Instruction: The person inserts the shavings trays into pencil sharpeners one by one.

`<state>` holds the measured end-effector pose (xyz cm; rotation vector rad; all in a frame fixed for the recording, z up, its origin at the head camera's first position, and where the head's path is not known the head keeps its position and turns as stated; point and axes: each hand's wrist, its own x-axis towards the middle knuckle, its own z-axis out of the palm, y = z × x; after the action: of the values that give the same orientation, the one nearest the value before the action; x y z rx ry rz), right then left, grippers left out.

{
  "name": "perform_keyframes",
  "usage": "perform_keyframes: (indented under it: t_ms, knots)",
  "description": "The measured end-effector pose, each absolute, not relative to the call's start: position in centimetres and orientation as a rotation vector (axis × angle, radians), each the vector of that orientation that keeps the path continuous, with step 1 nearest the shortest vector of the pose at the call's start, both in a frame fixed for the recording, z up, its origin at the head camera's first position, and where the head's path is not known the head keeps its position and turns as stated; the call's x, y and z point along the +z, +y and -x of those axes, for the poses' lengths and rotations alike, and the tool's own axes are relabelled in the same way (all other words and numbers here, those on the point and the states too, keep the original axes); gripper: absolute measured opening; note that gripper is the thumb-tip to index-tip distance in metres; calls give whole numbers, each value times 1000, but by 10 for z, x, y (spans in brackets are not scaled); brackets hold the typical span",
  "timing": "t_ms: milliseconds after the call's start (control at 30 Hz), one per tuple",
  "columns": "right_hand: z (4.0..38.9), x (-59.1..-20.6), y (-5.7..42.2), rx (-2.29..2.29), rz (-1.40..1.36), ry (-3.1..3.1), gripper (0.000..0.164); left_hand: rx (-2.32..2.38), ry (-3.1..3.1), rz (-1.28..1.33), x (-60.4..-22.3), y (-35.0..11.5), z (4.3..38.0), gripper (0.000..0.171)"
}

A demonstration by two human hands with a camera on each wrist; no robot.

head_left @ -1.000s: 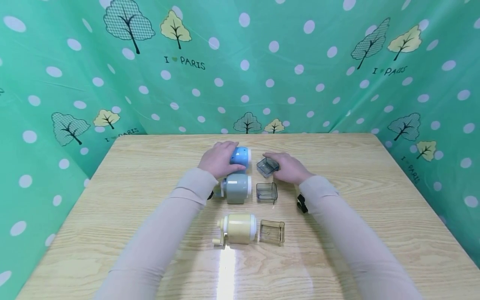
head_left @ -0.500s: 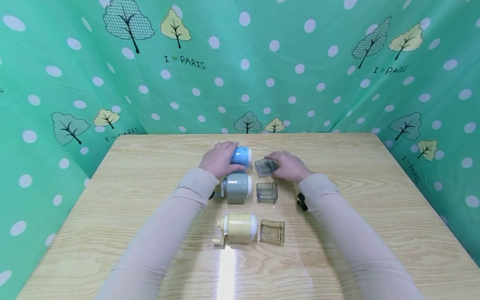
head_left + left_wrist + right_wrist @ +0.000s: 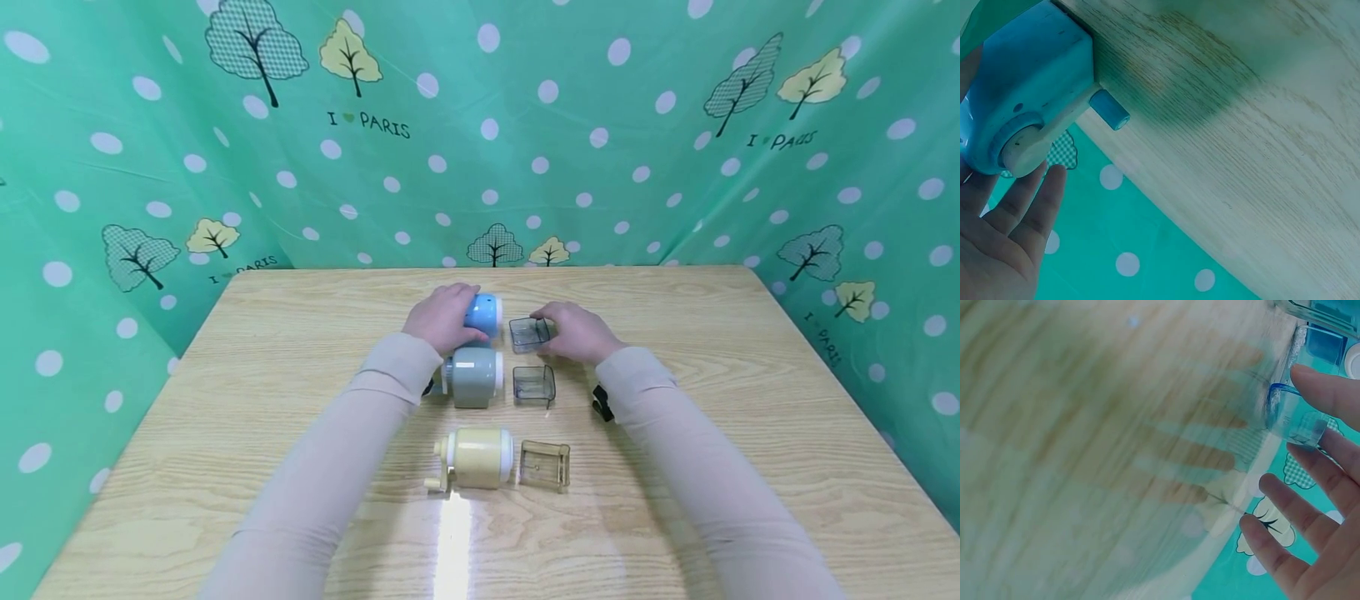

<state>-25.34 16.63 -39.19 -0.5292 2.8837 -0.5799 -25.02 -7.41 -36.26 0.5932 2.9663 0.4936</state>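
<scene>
My left hand [image 3: 438, 319] holds a blue hand-crank pencil sharpener [image 3: 483, 312] at the back of the table. Its crank [image 3: 1063, 128] and blue knob show in the left wrist view, beside my spread fingers. Just right of it, my right hand [image 3: 577, 332] pinches a clear, smoke-tinted shavings drawer [image 3: 528, 333] between thumb and forefinger. In the right wrist view that drawer [image 3: 1294, 415] sits between those two fingertips, the other fingers [image 3: 1272, 547] standing apart from it. The drawer is separate from the blue sharpener.
Nearer stands a grey-blue sharpener [image 3: 476, 377], with a clear drawer [image 3: 533, 385] to its right. A cream sharpener [image 3: 480, 457] and its amber-tinted drawer [image 3: 544, 464] lie closest to the front. A green curtain [image 3: 487, 125] hangs behind the wooden table [image 3: 300, 333].
The drawer in my right hand has turned from a slanted pose to nearly square with the blue sharpener and shifted slightly left. My left hand has barely moved.
</scene>
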Motion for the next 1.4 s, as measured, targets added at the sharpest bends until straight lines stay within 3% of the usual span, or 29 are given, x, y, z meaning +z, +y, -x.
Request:
perform_keyframes:
  t_ms: [1400]
  knots:
    - [257, -376, 157, -309, 534, 2848, 74, 337, 2966, -567, -356, -61, 254, 81]
